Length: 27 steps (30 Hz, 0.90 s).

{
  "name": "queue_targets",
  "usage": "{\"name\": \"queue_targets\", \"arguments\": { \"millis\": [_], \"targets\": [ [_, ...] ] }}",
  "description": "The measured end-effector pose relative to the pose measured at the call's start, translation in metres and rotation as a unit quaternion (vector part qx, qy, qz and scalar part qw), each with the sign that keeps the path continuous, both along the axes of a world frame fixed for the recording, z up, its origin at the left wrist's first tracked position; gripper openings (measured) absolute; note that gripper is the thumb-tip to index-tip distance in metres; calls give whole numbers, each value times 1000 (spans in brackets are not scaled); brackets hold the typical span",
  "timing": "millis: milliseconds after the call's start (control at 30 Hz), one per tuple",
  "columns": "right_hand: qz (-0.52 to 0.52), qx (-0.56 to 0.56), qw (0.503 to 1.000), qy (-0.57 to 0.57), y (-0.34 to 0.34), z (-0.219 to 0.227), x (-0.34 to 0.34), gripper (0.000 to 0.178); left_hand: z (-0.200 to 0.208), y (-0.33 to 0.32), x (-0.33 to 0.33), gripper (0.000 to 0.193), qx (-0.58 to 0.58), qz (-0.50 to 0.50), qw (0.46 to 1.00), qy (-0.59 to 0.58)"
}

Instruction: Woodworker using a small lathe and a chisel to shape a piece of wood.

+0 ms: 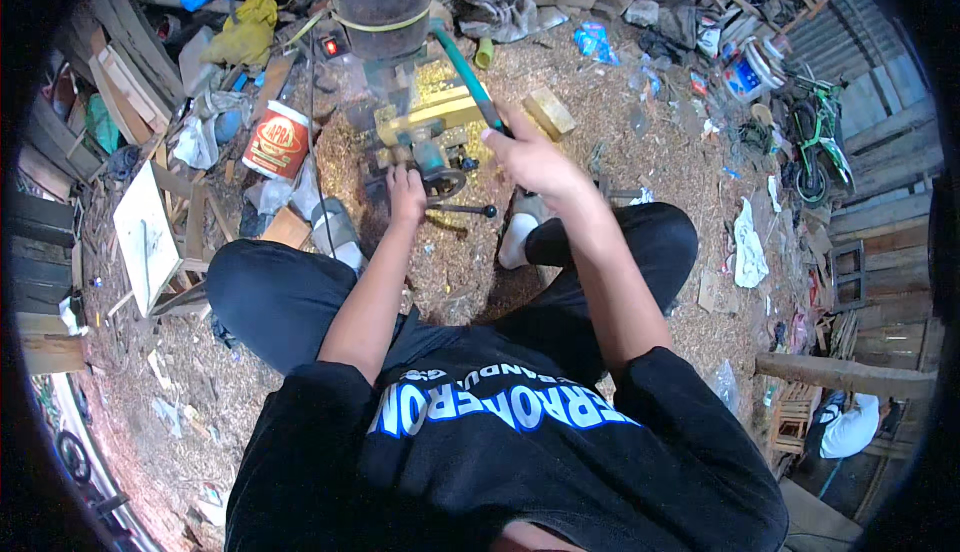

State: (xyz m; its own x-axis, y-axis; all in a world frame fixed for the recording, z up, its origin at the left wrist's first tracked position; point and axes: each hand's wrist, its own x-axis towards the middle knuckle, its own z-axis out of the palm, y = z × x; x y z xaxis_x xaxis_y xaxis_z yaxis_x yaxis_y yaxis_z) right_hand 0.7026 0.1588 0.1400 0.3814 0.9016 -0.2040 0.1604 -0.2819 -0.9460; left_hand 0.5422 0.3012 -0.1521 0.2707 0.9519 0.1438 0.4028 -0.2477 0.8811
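Observation:
In front of me on the ground stands a small machine with a yellow bar (440, 114), a handwheel (446, 185) and a lever with a black ball knob (468, 210). My left hand (406, 192) is closed over a metal part at the machine's near left, beside the handwheel. My right hand (530, 155) is closed round the dark grip of a long green-shafted tool (460, 67). That tool slants up and left over the machine, its far end near a large dark cylinder (380, 2); its exact kind is unclear. A pale yellow block (549, 113) lies right of the machine.
Wood shavings and litter cover the ground. A red and white bucket (277, 141) stands at left, near a white-topped wooden stand (147, 237). A dark cord (313, 132) runs past my left foot. Scrap wood lines the edges; a small green bike (820, 142) stands far right.

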Motion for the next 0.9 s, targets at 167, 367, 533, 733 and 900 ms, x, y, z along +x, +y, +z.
{"name": "queue_targets", "arguments": {
  "millis": [167, 367, 533, 733, 900],
  "targets": [
    [30, 212, 975, 51, 15, 118, -15, 30, 30, 17, -16, 41, 12, -175, 984, -22],
    [-63, 408, 909, 55, 68, 151, 7, 32, 200, -29, -4, 49, -133, -141, 981, 17],
    [-57, 513, 855, 50, 109, 166, 17, 34, 299, -17, -25, 37, 16, -238, 971, 37],
    [-59, 482, 873, 47, 143, 126, 35, 49, 314, 19, -39, 39, 33, -377, 919, 111],
    [-205, 263, 942, -42, 140, -36, 36, 49, 233, 29, -59, 56, 80, -402, 854, 322]
  ]
}}
